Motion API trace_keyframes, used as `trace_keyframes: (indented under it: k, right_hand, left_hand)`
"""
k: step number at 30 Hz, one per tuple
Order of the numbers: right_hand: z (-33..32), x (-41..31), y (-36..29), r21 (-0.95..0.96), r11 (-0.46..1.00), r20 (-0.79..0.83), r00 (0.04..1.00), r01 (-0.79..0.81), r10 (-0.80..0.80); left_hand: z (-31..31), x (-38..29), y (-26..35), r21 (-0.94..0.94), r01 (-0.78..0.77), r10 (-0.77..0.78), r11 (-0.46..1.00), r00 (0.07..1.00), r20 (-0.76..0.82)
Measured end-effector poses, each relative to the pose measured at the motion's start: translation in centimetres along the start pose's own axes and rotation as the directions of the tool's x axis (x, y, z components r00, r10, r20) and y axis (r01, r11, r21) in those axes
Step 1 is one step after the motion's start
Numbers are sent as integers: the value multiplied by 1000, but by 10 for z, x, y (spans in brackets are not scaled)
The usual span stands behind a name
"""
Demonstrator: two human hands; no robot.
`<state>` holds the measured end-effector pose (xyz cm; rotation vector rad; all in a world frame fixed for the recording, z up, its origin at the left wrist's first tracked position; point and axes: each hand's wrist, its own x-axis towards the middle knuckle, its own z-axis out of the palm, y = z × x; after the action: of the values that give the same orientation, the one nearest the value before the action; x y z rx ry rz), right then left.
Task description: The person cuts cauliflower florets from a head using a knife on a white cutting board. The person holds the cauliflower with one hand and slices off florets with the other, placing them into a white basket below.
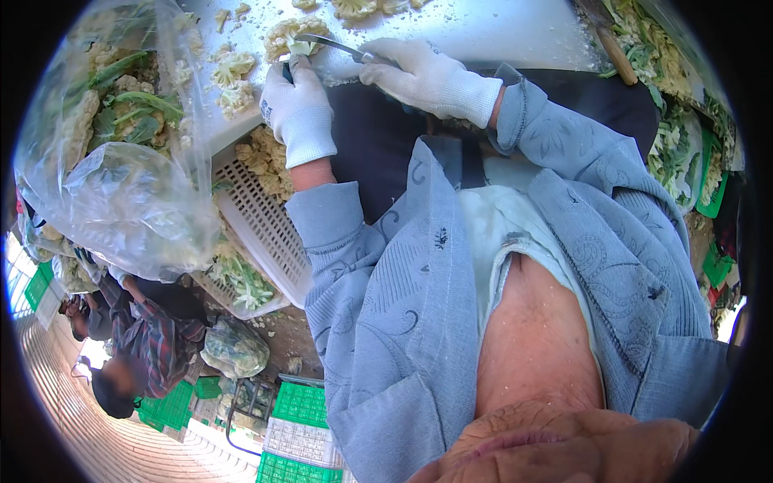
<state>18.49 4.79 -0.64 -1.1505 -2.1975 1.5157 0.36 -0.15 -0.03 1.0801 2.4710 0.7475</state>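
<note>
My left hand (pixel 300 111), in a white knit glove, grips a cauliflower piece (pixel 278 41) by its stem end, over the white work surface (pixel 501 30). A small dark thing shows by its thumb; I cannot tell what it is. In my right hand (pixel 420 75), also gloved, is a knife (pixel 338 44). Its blade points left and lies across the cut stem of the piece, its tip over the pale core. Several loose cauliflower florets (pixel 232 67) lie left of my left hand, and more florets (pixel 355 7) sit at the surface's far edge.
A clear plastic bag (pixel 139 211) with cauliflower and leaves bulges at left. Below the surface's edge stands a white slatted basket (pixel 263 220) with florets. A wooden handle (pixel 616 57) juts out at upper right near trimmings. Another person (pixel 154 344) is at lower left, near green crates (pixel 302 404).
</note>
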Motion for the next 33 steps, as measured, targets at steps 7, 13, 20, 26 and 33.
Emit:
trace_keyframes:
  k: [7,13,20,26,33]
  right_hand:
    - [5,10,-2,19,999,42,998,-47,46]
    - [12,21,-7,-33,997,98,992,-72,75]
    - [22,21,-7,-229,973,-8,1000,14,-16]
    - [-5,18,-4,-67,998,119,993,-12,20]
    - [-2,11,13,-83,994,-97,992,70,-78]
  left_hand:
    - [4,0,0,-26,-45,46,999,999,25]
    - [7,-4,-7,101,-7,2,995,999,46]
    - [-8,5,-29,-755,217,-95,619,975,202]
    - [-62,-13,-51,-569,213,-132,794,975,181]
    - [-107,2,-57,349,126,-166,928,982,86]
